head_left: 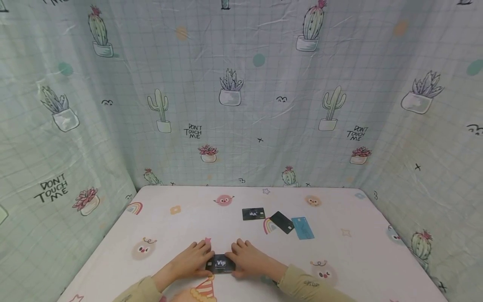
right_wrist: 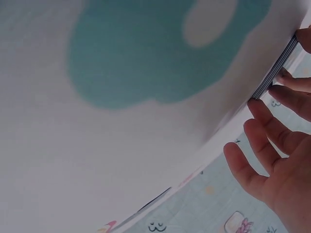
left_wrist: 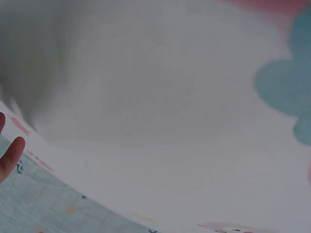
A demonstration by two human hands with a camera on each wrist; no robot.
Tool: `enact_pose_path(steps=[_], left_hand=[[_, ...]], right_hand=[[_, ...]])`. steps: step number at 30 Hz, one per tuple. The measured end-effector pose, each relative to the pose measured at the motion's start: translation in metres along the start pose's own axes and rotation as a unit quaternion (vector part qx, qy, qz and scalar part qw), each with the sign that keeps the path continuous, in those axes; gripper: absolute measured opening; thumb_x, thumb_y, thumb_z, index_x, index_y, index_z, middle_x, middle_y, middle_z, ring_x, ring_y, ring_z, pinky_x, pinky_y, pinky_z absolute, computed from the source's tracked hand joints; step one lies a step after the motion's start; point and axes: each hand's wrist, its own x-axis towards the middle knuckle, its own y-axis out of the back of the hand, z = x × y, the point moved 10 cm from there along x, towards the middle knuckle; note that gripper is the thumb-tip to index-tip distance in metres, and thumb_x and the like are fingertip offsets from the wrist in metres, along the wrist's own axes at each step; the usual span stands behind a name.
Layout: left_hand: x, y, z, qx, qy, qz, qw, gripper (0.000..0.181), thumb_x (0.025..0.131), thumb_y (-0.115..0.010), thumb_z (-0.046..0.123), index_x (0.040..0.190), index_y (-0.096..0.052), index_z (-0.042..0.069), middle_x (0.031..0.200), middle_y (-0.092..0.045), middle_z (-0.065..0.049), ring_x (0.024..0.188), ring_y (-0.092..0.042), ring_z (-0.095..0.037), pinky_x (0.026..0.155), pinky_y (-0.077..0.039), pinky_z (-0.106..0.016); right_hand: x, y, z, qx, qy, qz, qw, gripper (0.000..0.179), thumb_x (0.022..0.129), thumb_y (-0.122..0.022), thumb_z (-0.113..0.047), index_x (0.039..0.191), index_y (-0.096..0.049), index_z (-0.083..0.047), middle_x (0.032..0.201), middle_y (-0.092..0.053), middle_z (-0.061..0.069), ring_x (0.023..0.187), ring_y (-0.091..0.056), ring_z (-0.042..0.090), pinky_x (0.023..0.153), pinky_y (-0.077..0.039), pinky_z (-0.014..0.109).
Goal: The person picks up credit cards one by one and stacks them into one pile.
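Observation:
A stack of bank-style cards, the top one black and printed "Vip", sits low in the middle of the head view between both hands. At its left end my left hand pinches it, thumb at the near corner and fingers at the far one. My right hand grips the right end the same way. In the right wrist view the stack's layered edge shows, with fingertips right at it. Only a couple of fingers show in the left wrist view; the cards are out of sight there.
Farther back on the white patterned table lie a black "Vip" card, another black card set at a slant, and a blue card beside it. A cactus-print curtain surrounds the back and sides.

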Motion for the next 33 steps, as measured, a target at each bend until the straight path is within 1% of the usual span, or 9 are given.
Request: enact_pose_path(steps=[2,7,10,15,19,25,28,31,33], left_hand=[[-0.001,-0.001,0.0,-0.004,0.004,0.0,1.0,0.059,0.082,-0.038,0.064,0.109,-0.056,0.016,0.106,-0.051,-0.001,0.094,-0.047,-0.015,0.079,-0.045,-0.036],[-0.004,0.002,0.001,-0.008,0.005,0.017,0.9998,0.06,0.082,-0.041,0.063,0.111,-0.056,0.013,0.106,-0.051,-0.001,0.097,-0.047,-0.016,0.08,-0.045,-0.036],[-0.004,0.004,0.001,-0.015,0.009,0.017,0.9997,0.061,0.082,-0.041,0.063,0.112,-0.056,0.012,0.106,-0.051,-0.001,0.097,-0.046,-0.016,0.08,-0.044,-0.036],[-0.004,0.004,-0.001,-0.023,0.018,0.007,0.9996,0.065,0.081,-0.041,0.064,0.115,-0.055,0.011,0.107,-0.051,-0.002,0.098,-0.046,-0.016,0.082,-0.044,-0.036],[-0.005,0.005,-0.001,-0.023,0.02,0.008,0.9995,0.067,0.081,-0.04,0.065,0.118,-0.054,0.01,0.108,-0.052,-0.002,0.1,-0.047,-0.017,0.083,-0.044,-0.037],[-0.005,0.007,-0.004,-0.034,0.032,0.012,0.9988,0.062,0.083,-0.042,0.06,0.119,-0.054,0.011,0.111,-0.054,-0.004,0.102,-0.048,-0.02,0.084,-0.042,-0.04],[-0.004,0.008,-0.006,-0.035,0.038,0.012,0.9986,0.059,0.085,-0.042,0.057,0.121,-0.053,0.011,0.117,-0.055,-0.007,0.107,-0.049,-0.024,0.087,-0.042,-0.043],[-0.001,0.012,-0.008,-0.022,0.038,0.018,0.9989,0.056,0.086,-0.043,0.055,0.121,-0.053,0.012,0.118,-0.055,-0.007,0.107,-0.049,-0.023,0.087,-0.043,-0.042],[0.002,0.015,-0.009,-0.011,0.034,0.026,0.999,0.053,0.086,-0.044,0.054,0.119,-0.053,0.013,0.114,-0.056,-0.004,0.103,-0.049,-0.02,0.085,-0.043,-0.04]], right_hand=[[-0.001,0.0,0.0,0.006,-0.001,0.0,1.0,0.051,0.08,-0.054,-0.051,0.124,-0.048,-0.025,0.099,-0.048,-0.008,0.087,-0.037,0.007,0.076,-0.04,0.022],[-0.003,0.002,0.002,0.021,-0.005,-0.002,0.9998,0.053,0.08,-0.054,-0.052,0.126,-0.046,-0.026,0.099,-0.047,-0.007,0.086,-0.037,0.007,0.074,-0.039,0.022],[-0.004,0.003,0.002,0.017,-0.006,-0.001,0.9998,0.055,0.08,-0.054,-0.053,0.127,-0.045,-0.027,0.099,-0.047,-0.007,0.086,-0.037,0.007,0.073,-0.039,0.022],[-0.005,0.001,0.004,0.01,-0.006,0.0,0.9999,0.057,0.079,-0.054,-0.054,0.129,-0.043,-0.027,0.102,-0.049,-0.007,0.088,-0.038,0.007,0.075,-0.04,0.024],[-0.006,-0.002,0.006,0.025,-0.011,-0.008,0.9996,0.058,0.079,-0.055,-0.054,0.129,-0.042,-0.028,0.105,-0.049,-0.008,0.09,-0.038,0.008,0.079,-0.042,0.027],[-0.01,-0.003,0.012,0.058,-0.023,-0.016,0.9979,0.057,0.079,-0.055,-0.052,0.13,-0.04,-0.031,0.109,-0.051,-0.008,0.093,-0.039,0.008,0.083,-0.042,0.03],[-0.013,0.0,0.016,0.073,-0.027,-0.012,0.9969,0.056,0.08,-0.056,-0.05,0.13,-0.042,-0.029,0.11,-0.052,-0.008,0.094,-0.041,0.009,0.084,-0.043,0.032],[-0.017,0.001,0.021,0.081,-0.036,-0.01,0.996,0.054,0.081,-0.055,-0.048,0.13,-0.042,-0.029,0.111,-0.053,-0.007,0.094,-0.041,0.009,0.084,-0.042,0.032],[-0.021,0.0,0.026,0.086,-0.045,-0.01,0.9952,0.054,0.082,-0.055,-0.048,0.13,-0.042,-0.029,0.111,-0.054,-0.008,0.094,-0.041,0.009,0.084,-0.042,0.032]])
